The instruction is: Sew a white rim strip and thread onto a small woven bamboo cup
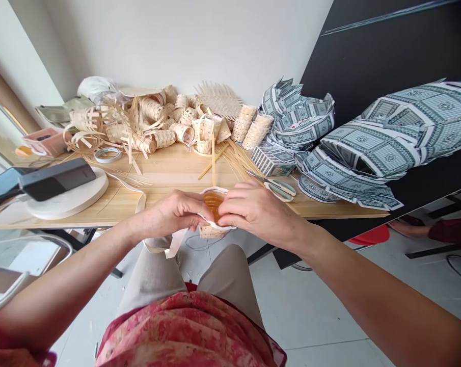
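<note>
The left hand [169,214] and the right hand [256,211] are both closing around a small woven basket [211,231], holding it between them just off the near edge of the wooden table [169,168], above the person's lap. The fingers [236,204] of the right hand are pressing over the basket's rim from the right, while the left hand is pinching it from the left. An amber piece [214,204] is showing inside the rim, though what it is cannot be told. A long pale strip [177,243] is hanging from the basket, down past the left hand. Just right of the right hand, a pair of scissors [276,186] is lying on the table. Farther off, a heap of woven tubes [154,122] is sitting at the far edge, with patterned paper baskets [302,120] standing to the right and a round white board [70,193] lying at the left.
</note>
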Demonstrator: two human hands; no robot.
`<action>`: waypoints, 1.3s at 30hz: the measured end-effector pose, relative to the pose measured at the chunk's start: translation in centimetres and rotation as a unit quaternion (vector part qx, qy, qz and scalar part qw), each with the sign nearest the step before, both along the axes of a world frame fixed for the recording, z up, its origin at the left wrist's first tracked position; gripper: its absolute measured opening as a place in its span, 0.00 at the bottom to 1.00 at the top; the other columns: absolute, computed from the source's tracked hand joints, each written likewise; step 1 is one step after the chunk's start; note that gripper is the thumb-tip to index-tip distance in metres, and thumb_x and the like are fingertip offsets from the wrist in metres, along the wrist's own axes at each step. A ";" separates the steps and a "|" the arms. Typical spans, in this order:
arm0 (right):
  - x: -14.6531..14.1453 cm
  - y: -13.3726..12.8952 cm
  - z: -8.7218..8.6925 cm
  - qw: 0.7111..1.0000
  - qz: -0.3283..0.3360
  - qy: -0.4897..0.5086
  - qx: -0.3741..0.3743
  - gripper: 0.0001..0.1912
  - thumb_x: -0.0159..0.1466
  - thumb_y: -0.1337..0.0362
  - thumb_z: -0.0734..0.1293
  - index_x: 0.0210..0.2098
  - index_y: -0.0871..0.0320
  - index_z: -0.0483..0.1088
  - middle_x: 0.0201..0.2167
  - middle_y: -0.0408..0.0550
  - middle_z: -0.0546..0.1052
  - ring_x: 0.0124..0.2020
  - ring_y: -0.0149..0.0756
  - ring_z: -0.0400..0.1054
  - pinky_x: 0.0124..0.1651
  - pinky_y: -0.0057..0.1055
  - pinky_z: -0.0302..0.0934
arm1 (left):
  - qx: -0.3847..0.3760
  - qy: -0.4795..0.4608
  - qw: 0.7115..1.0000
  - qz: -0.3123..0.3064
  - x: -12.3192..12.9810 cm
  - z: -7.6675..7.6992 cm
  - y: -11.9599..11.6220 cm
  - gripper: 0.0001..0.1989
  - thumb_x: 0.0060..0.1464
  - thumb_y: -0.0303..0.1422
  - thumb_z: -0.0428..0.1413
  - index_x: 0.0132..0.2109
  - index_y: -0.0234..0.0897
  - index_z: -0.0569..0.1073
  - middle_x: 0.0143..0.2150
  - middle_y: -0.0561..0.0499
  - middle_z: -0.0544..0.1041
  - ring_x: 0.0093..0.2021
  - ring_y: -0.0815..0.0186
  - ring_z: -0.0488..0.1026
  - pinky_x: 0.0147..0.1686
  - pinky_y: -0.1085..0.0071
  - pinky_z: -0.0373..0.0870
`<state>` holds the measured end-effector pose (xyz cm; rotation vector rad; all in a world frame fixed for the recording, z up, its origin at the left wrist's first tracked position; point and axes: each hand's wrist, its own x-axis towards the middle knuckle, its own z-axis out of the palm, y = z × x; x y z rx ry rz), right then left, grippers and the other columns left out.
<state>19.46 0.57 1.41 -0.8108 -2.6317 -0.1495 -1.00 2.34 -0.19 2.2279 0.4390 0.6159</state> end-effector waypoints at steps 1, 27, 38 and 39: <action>0.0 -0.1 0.1 1.000 0.007 0.003 -0.016 0.08 0.60 0.67 0.64 0.25 0.60 0.71 0.24 0.43 0.71 0.30 0.31 0.62 0.36 0.30 0.51 | -0.006 -0.001 1.000 0.000 -0.1 0.1 0.0 0.14 0.56 0.35 0.49 0.36 0.30 0.75 0.31 0.47 0.71 0.27 0.73 0.69 0.26 0.80 0.69; -1.0 -0.4 -1.2 0.992 0.055 0.102 -0.040 0.14 0.62 0.73 0.58 0.23 0.61 0.70 0.23 0.46 0.71 0.28 0.30 0.62 0.31 0.27 0.56 | 0.001 -0.022 0.998 0.056 0.4 -0.5 0.0 0.10 0.54 0.33 0.52 0.31 0.30 0.74 0.27 0.50 0.71 0.24 0.75 0.67 0.22 0.82 0.67; -0.9 0.7 0.1 0.994 0.080 0.066 -0.018 0.12 0.59 0.74 0.62 0.21 0.61 0.70 0.21 0.43 0.71 0.27 0.30 0.62 0.33 0.27 0.54 | 0.030 0.007 0.998 0.063 -0.1 0.1 0.0 0.11 0.55 0.33 0.51 0.33 0.30 0.73 0.28 0.49 0.72 0.25 0.74 0.68 0.25 0.80 0.66; -1.0 0.7 0.1 0.994 0.084 0.063 -0.023 0.12 0.59 0.74 0.62 0.20 0.61 0.70 0.21 0.43 0.71 0.27 0.30 0.62 0.33 0.27 0.54 | 0.044 0.011 0.997 0.070 -0.1 0.1 -0.1 0.11 0.55 0.33 0.50 0.33 0.30 0.73 0.28 0.50 0.72 0.25 0.74 0.68 0.25 0.80 0.66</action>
